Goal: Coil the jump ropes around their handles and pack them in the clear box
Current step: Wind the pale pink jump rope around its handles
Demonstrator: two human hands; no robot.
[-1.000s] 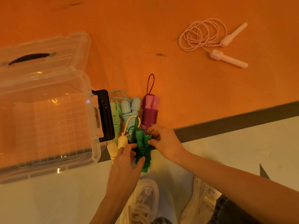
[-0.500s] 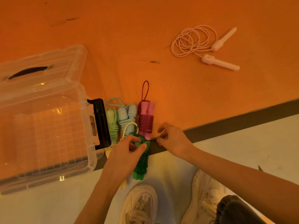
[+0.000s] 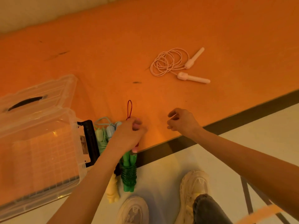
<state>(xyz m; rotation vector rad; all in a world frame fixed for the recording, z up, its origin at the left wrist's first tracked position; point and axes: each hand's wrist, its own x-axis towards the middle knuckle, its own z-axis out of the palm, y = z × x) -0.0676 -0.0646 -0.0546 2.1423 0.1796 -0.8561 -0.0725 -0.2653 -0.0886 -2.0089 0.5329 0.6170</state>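
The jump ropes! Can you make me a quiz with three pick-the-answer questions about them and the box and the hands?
1. Where is the clear box?
A. at the table's left end
B. on the floor
C. far right

2. What colour is the rope lying loose, not yet coiled?
A. green
B. pale pink
C. blue

3. What is the right hand doing?
A. gripping a handle
B. holding nothing
C. pressing the box lid

Answers: 1 A, the box stands on the orange table at the left. 2 B, the pale pink rope sprawls with both handles free. 3 B, its fingers curl loosely above the table, apart from every rope.
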